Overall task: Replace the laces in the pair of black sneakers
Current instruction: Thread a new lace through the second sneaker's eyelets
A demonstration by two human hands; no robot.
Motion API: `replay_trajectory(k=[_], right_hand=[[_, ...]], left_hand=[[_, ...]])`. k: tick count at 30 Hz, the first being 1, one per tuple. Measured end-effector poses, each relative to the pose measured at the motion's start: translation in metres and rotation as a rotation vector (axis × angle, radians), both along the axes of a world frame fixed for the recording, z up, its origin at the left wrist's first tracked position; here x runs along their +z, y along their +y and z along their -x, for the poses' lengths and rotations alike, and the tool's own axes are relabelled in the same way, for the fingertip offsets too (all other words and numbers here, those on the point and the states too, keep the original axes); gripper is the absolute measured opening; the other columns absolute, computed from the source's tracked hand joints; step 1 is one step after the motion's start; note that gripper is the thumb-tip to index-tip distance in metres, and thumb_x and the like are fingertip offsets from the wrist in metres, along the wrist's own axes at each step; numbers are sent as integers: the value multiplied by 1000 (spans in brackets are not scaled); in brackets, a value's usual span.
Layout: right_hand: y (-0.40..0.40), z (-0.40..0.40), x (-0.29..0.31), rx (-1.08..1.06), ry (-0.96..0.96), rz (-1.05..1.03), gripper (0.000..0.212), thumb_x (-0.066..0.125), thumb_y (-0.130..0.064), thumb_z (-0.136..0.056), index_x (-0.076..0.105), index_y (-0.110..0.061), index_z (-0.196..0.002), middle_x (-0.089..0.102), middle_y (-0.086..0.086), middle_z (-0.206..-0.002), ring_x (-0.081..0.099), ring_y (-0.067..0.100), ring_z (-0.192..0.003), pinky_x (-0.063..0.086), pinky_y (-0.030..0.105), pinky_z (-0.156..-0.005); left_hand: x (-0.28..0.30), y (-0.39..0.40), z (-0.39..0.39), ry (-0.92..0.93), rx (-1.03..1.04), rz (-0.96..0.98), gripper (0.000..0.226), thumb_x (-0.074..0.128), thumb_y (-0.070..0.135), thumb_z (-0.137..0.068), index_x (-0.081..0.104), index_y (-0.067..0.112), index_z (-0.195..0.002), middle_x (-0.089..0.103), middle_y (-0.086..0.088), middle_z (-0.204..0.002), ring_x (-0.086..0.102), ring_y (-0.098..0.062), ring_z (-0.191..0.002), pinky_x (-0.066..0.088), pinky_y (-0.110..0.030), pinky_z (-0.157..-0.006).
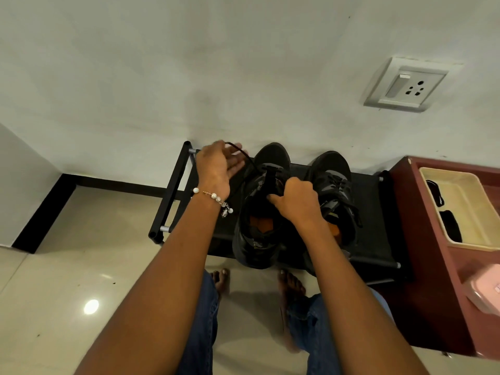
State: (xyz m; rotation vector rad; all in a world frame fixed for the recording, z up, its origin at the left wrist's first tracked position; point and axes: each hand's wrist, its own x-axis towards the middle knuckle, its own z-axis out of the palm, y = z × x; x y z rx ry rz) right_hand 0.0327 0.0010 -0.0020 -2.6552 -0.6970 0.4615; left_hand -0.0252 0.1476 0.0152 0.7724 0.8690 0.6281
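Note:
Two black sneakers stand on a low black shoe rack (378, 239) against the wall. The left sneaker (259, 234) has its tongue pulled up and its orange insole showing. My right hand (295, 203) grips that tongue and the upper edge of the shoe. A black lace (250, 161) runs up and to the left from the sneaker's eyelets. My left hand (220, 167), wearing a beaded bracelet, holds the lace up beside the shoe, with the lace passing over its fingers. The right sneaker (335, 190) stands still laced, untouched.
A dark red cabinet (422, 266) stands right of the rack, holding a cream tray (465, 204) with dark items and a pink box (487, 293). A wall socket (405, 85) sits above. My bare feet (292, 282) are on the glossy tiled floor.

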Motion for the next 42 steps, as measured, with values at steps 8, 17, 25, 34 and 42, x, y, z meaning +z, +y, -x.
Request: replay_trajectory(k=[8,17,25,34,42], right_hand=[[6,8,-9,-118,156,-14,23,57,-14,-93,43,-6,-77,46,6,-74,46,22,-62,39,32,-59],[6,6,-13,-195,230,-71,29,57,-16,-92,39,-11,-70,45,5,-74,42,17,-58,31,27,-47],[9,8,-19,-303,326,-208,31,57,-14,-90,37,-12,-66,44,4,-69,40,18,-56,35,32,-54],[10,5,-16,-337,387,-299,21,56,-10,-88,40,-9,-74,44,5,-72,40,19,-63,30,33,-53],[10,3,-17,-314,380,-266,33,53,-6,-88,30,-14,-65,38,4,-67,32,18,-55,25,32,-50]], left_hand=[[-5,14,7,299,-122,-726,3,62,15,-90,65,16,-88,61,2,-73,52,-7,-58,44,-20,-55],[-16,4,1,770,-687,-1061,18,68,24,-89,76,8,-92,72,-7,-95,64,-17,-89,44,-23,-78],[19,7,7,-375,-176,90,20,46,28,-100,54,19,-84,73,-5,-93,71,-17,-73,28,-15,-35],[-17,6,3,818,-780,-1190,33,68,35,-88,68,23,-119,68,-2,-118,63,-21,-108,51,-37,-94],[-15,2,-1,610,-572,-896,17,66,28,-90,76,15,-85,72,1,-86,65,-13,-83,49,-23,-75]])
